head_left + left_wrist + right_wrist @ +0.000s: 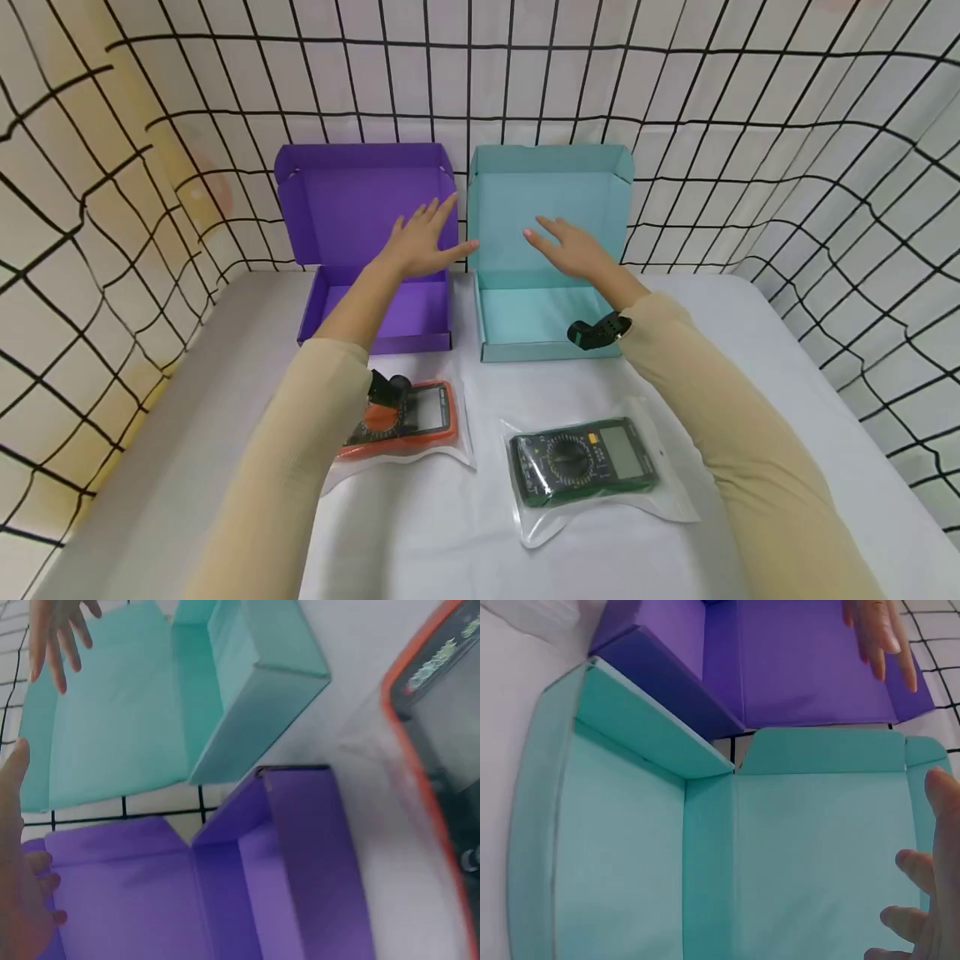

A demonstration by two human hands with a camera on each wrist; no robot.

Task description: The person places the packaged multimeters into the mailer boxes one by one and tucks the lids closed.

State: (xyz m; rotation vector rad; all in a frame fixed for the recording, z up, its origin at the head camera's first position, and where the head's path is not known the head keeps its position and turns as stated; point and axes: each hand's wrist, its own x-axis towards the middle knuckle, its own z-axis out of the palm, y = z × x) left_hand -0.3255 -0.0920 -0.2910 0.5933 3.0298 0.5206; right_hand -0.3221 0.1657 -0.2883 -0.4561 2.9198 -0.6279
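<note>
My left hand (418,242) hovers with spread fingers in front of the raised lid of a purple cardboard box (375,343). My right hand (572,250) is held, fingers extended, over a teal cardboard box (551,352) whose lid also stands up. Neither hand holds anything. Below the left forearm lies an orange-framed multimeter (435,417) in a clear plastic bag, partly hidden by the sleeve and wrist strap. A dark green multimeter (581,462), also bagged, lies in front of the teal box. Both box bottoms look bare in the head view.
A black wire grid (510,83) stands behind the boxes and along both sides. The white-covered table (435,533) carries everything. The two boxes sit side by side with a narrow gap between them.
</note>
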